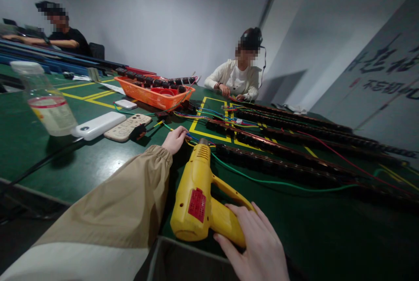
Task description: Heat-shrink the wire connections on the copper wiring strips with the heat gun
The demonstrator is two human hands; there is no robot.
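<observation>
Right hand (253, 246) grips the handle of the heat gun (196, 193), positioned at the near edge of the green surface (98, 163). Left hand (175, 139) pinches coloured wires (190, 138) just ahead of the nozzle.

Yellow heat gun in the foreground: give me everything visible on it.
The heat gun is a yellow, plastic-looking pistol-shaped tool with a red vent patch on its side, slots near the front and a short grey nozzle. It points away from the wearer, nozzle close to the wires pinched by the left hand. The right hand grips its handle. Whether it rests on the green table cannot be told.
</observation>
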